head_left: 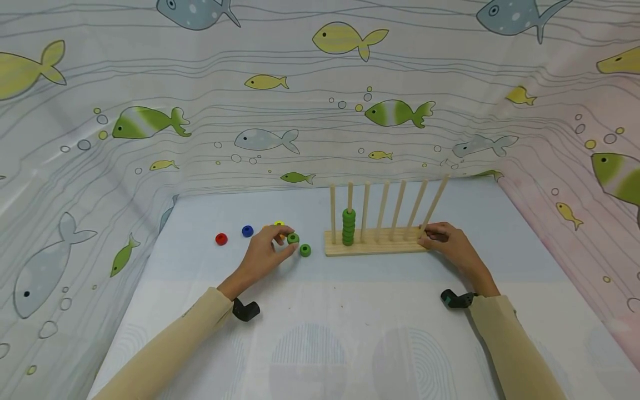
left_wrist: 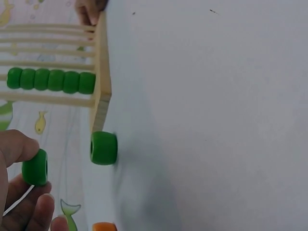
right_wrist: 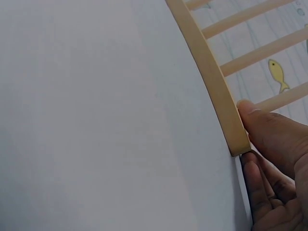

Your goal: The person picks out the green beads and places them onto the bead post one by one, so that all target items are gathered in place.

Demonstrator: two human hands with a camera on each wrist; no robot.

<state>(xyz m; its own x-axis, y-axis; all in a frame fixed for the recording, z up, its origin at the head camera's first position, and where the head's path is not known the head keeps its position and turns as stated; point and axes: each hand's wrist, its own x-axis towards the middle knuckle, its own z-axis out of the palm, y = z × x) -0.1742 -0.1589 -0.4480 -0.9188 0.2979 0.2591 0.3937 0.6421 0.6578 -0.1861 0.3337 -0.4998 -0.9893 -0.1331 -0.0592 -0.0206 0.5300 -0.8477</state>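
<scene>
Between thumb and fingers my left hand (head_left: 261, 256) pinches a green bead (left_wrist: 35, 167), lifted off the table. Another green bead (head_left: 305, 250) lies on the table just beside it. To the right stands a wooden peg rack (head_left: 375, 248) with several upright pegs. Stacked on its second peg from the left are several green beads (head_left: 348, 228); the other pegs are bare. At the rack's right end, my right hand (head_left: 452, 247) grips the base, thumb (right_wrist: 250, 107) on top and fingers beneath or behind the end.
Left of the rack lie a red bead (head_left: 221, 239) and a blue bead (head_left: 247, 230). A yellow bead (head_left: 279, 223) and an orange bead (left_wrist: 104, 226) are partly hidden near my left hand. A fish-patterned curtain (head_left: 320, 128) rises behind the white table (head_left: 350, 333).
</scene>
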